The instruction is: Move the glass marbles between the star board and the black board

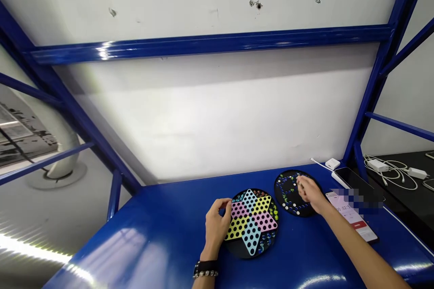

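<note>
A round black Chinese checkers board (251,227) with a pastel star of holes lies on the table. Coloured glass marbles (267,239) sit in several of its rim compartments. My left hand (217,221) is at the board's left edge, thumb and fingers curled closed on the rim. To the right lies a round black lid or tray (280,196) with blue, white and green marbles spread over it. Over its right side is my right hand (308,192), fingers pinched together. Whatever is between those fingertips is too small to make out.
The blue table (179,216) stands against a white wall, framed by blue metal bars (210,47). A phone with a running timer (352,219), a dark phone (356,180), a white charger (332,164) and cables lie at the right. More cables (395,171) rest on a black surface beyond.
</note>
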